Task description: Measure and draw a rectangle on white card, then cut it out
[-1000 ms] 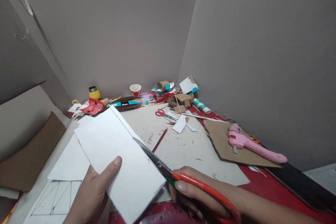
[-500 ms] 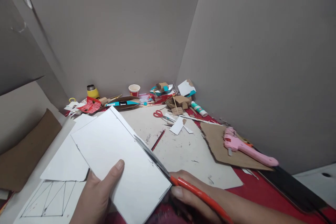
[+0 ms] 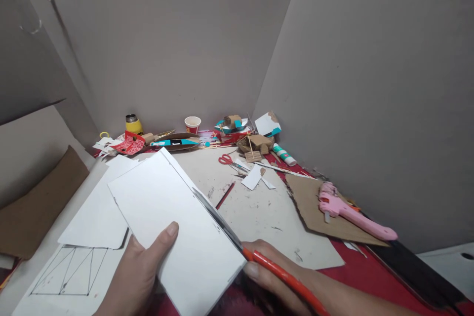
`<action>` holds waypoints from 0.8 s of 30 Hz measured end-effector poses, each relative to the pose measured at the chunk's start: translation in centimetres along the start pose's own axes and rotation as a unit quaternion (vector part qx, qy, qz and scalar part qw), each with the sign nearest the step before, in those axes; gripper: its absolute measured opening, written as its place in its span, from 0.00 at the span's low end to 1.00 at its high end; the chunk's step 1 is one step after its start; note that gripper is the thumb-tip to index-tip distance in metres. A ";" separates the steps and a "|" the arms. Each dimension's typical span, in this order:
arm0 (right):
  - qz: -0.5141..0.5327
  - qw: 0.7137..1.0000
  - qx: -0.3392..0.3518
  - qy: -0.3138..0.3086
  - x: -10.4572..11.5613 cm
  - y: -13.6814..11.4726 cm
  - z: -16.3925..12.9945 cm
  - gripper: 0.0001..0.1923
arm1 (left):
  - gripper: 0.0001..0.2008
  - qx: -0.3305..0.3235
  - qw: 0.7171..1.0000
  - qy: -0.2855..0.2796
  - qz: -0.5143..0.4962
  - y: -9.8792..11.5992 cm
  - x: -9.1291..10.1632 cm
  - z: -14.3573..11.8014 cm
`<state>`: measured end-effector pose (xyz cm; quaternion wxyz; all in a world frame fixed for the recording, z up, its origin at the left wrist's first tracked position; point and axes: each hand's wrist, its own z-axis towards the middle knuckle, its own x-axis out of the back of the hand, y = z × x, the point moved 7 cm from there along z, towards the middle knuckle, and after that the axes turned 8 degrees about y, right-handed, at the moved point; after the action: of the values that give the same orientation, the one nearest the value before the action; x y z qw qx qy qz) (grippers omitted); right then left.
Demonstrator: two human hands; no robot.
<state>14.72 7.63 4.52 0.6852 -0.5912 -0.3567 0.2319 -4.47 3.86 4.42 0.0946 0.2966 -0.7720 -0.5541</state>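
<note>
A brown board (image 3: 35, 207) is seen at the far left, at nine o'clock from the card. A sheet with ruled lines (image 3: 70, 276) lies at the lower left, partly covered by a white sheet (image 3: 96, 217). The left hand (image 3: 137, 276) is closed on the card (image 3: 174, 227), thumb on top, the other fingers hidden beneath; the card is held tilted at the lower centre, above the table. At twelve o'clock from the card, along the wall, a yellow flask (image 3: 132, 124) and a paper cup (image 3: 192, 124) are set. The scissors (image 3: 255, 252) are gripped by the right hand (image 3: 281, 284), fingers curled round the orange handles; the blades lie along the card's right edge, nearly closed. At one o'clock, small red scissors (image 3: 226, 160) and a pencil (image 3: 225, 195) rest on the table. At three o'clock a pink glue gun (image 3: 351, 212) lies on brown cardboard (image 3: 314, 207).
</note>
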 end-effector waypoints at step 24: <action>-0.039 0.999 0.008 0.005 0.1 -0.4 0.2 0.27 | 0.35 0.044 0.998 0.008 -0.040 0.0 -0.5 -0.7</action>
<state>14.62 7.71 4.92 0.7000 -0.5727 -0.3742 0.2048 -3.72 3.58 4.79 0.0657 0.3351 -0.7823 -0.5209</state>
